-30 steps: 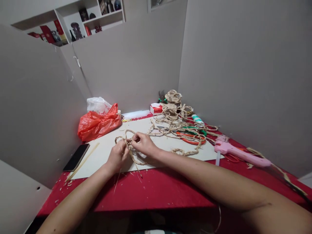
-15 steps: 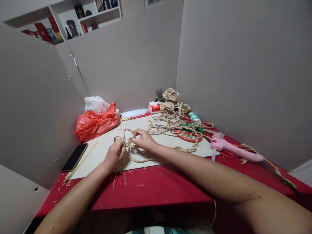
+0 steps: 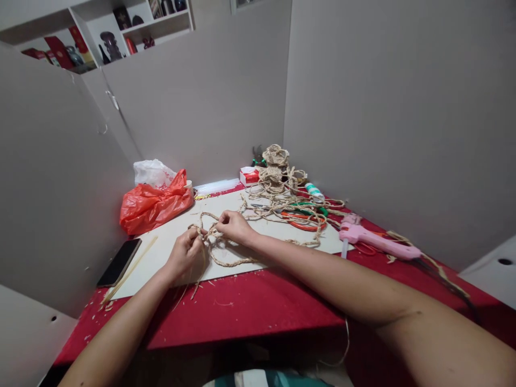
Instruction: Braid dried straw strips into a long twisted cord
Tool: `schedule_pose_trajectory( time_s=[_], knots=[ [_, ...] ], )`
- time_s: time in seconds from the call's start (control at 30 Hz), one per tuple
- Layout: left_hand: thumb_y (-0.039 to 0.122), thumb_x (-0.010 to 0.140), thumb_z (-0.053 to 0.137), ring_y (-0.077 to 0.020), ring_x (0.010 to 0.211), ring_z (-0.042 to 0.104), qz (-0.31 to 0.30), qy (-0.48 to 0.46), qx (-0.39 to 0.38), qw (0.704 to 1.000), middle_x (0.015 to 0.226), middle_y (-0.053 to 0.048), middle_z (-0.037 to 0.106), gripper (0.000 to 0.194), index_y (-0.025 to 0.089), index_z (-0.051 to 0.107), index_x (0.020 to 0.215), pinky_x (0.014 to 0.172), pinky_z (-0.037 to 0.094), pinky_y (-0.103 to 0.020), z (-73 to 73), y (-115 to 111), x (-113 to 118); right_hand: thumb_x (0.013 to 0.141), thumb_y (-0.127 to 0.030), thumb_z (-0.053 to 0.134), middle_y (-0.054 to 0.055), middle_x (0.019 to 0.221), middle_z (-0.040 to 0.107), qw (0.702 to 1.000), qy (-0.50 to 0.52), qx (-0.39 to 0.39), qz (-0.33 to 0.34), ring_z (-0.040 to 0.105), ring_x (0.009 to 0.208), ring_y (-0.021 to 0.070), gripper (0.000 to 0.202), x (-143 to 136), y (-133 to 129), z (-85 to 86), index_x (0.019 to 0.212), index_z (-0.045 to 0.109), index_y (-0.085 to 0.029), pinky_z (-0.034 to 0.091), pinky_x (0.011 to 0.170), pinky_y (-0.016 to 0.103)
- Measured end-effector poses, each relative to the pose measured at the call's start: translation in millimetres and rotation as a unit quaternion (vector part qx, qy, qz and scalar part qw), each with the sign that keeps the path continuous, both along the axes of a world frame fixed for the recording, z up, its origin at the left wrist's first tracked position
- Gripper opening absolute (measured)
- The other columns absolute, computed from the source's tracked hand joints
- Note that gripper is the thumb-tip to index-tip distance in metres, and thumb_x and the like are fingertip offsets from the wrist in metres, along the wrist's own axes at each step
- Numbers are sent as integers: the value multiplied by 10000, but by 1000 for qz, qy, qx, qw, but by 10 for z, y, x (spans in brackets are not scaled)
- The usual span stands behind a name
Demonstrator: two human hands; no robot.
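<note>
A braided straw rope (image 3: 231, 263) lies in loops on the pale board (image 3: 169, 252), its strands crossing between my hands. My left hand (image 3: 185, 250) is closed on the rope at the left, and loose straw ends hang below its fingers toward the board's front edge. Just to the right, my right hand (image 3: 234, 226) pinches the rope close to the same crossing, thumb and forefinger together. The exact strands under the fingertips are partly hidden.
Beyond my right arm are a pile of straw rope (image 3: 274, 177), orange-handled scissors (image 3: 302, 223) and a pink glue gun (image 3: 374, 240). A red plastic bag (image 3: 155, 207) and a phone (image 3: 120, 262) sit at left. Grey walls enclose the red-covered table (image 3: 242, 309).
The whole view has shifted slightly, so things appear farther left. My left hand has turned a little, with its fingers less tightly curled. Both hands remain at the rope crossing.
</note>
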State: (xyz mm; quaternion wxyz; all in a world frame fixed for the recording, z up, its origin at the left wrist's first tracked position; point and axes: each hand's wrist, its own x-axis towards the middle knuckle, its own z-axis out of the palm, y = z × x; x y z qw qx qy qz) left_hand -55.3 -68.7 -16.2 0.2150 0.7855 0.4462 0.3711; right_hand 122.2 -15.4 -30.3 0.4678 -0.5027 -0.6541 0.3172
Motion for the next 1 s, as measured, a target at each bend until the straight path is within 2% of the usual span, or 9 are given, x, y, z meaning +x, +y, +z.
schedule_pose_trajectory(
  time_s=[0.13,0.3,0.4,0.5,0.57,0.63,0.77,0.87,1.0],
  knots=[
    [195,864,392,-126,701,516,-1,36,29,999,733,-11,553,178,153,563,839,685,394,-251,-58,10,16,626,-190,577,-22,583,556,999,-22,23,10,489,568,105,53,-52,-82,-7,630,531,-163,351,537,205],
    [191,848,405,-107,624,428,-11,66,40,997,651,15,481,190,168,478,674,612,345,-235,-95,6,11,626,-168,577,-13,597,580,998,-36,39,14,505,578,107,29,-53,-94,11,629,549,-161,371,554,209],
    [235,858,420,-107,627,441,-39,28,-14,999,642,14,481,224,165,478,654,616,361,-235,-38,-9,-5,617,-144,592,6,605,592,999,-30,30,3,521,579,115,44,7,-34,54,609,551,-157,387,551,217],
    [315,866,454,-120,684,524,-60,-64,-94,992,727,-13,566,233,155,533,716,662,417,-248,44,5,-49,648,-123,584,31,599,604,996,48,-73,20,569,562,130,78,61,2,109,620,519,-156,404,504,213],
    [347,849,494,-125,688,558,-51,-132,-147,979,754,-20,599,230,157,530,724,663,444,-255,87,31,-87,689,-109,555,46,620,630,974,138,-166,72,607,553,138,87,71,-15,140,671,487,-160,414,470,200],
    [355,819,543,-119,642,559,-41,-187,-195,962,697,-3,585,248,163,488,671,639,458,-256,118,53,-122,721,-112,536,63,660,658,939,213,-231,141,623,541,137,93,60,-53,159,711,460,-164,431,452,193],
    [337,793,585,-99,579,524,-76,-251,-240,935,633,20,549,269,165,456,630,593,457,-240,157,53,-159,752,-150,521,58,689,666,888,292,-264,239,612,498,130,74,18,-116,156,767,450,-165,487,448,225],
    [329,806,575,-93,555,508,-102,-247,-251,931,608,16,551,279,164,449,619,573,450,-232,185,22,-163,754,-142,498,14,665,632,875,318,-261,256,577,456,114,85,1,-135,155,826,463,-171,476,407,219],
    [329,790,584,-108,574,517,-123,-240,-278,922,601,11,534,276,167,440,620,577,464,-254,221,-12,-166,751,-120,471,-12,678,594,872,292,-273,282,514,424,84,155,5,-177,197,887,527,-167,430,363,194]
  ],
)
